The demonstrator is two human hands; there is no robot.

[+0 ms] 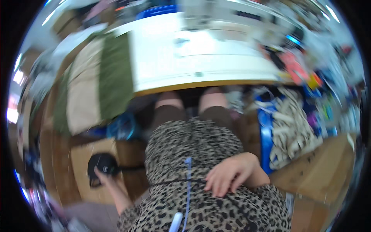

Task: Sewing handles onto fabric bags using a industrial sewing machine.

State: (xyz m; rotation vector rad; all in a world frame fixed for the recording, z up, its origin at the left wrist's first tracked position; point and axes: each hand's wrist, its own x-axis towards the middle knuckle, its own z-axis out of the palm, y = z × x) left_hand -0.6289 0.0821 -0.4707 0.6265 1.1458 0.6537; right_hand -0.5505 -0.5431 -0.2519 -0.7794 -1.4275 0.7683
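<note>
My left hand (104, 177) grips a black rounded object (103, 162) over a cardboard box (83, 149) at the lower left; a dark strap or cable runs from it toward my body. My right hand (232, 174) rests palm down on my leopard-print clothing (185, 139), fingers loosely apart and holding nothing. A thin pale blue cord (188, 193) hangs down my middle, near a white device (176, 221) at the lower edge.
A white worktable (162, 69) carries a blurred sewing machine (232, 11). Olive and beige fabric (85, 85) hangs over its left end; pink and dark items (293, 65) crowd the right. A blue tray with cream strips (290, 135) and a cardboard box (317, 174) sit right.
</note>
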